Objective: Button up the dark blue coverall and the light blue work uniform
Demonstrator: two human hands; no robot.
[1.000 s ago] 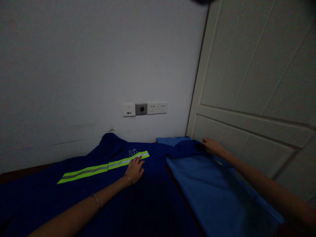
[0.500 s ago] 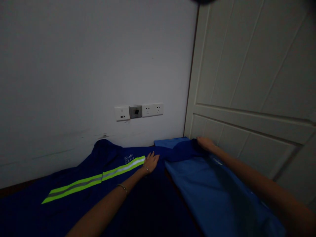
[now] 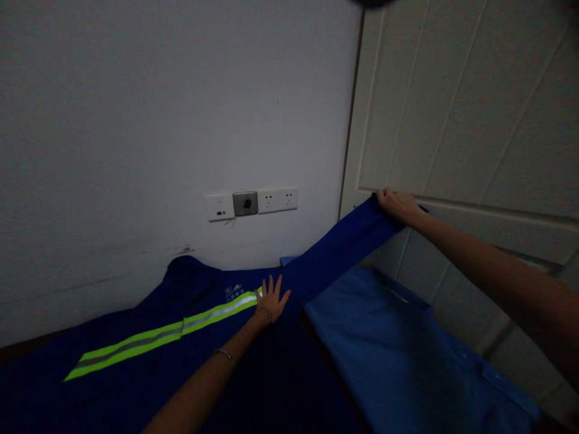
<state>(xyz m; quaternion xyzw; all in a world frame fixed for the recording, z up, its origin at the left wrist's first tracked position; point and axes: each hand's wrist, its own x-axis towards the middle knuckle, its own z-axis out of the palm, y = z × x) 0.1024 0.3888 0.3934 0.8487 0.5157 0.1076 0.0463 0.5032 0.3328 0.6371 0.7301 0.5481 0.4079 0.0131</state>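
A dark blue work jacket [image 3: 149, 307] with a yellow-green reflective stripe [image 3: 217, 315] lies spread out against the wall. My left hand [image 3: 271, 299] rests flat on it at the stripe's right end, fingers spread. My right hand [image 3: 398, 206] is closed around the end of the jacket's sleeve [image 3: 344, 247] and holds it raised, so the sleeve slopes up to the right from the shoulder. Beneath the sleeve lies a lighter blue garment [image 3: 371, 337], partly covered by it. The jacket's lower part is lost in shadow.
Behind the jacket rises a white wall with sockets [image 3: 278, 199] and a grey switch plate [image 3: 245, 204]. A white panelled door [image 3: 452, 132] stands close on the right, just behind my right hand. The light is dim.
My right hand has lifted the sleeve end from the lighter garment up in front of the door. My left hand has slid right along the stripe to its end, fingers now spread.
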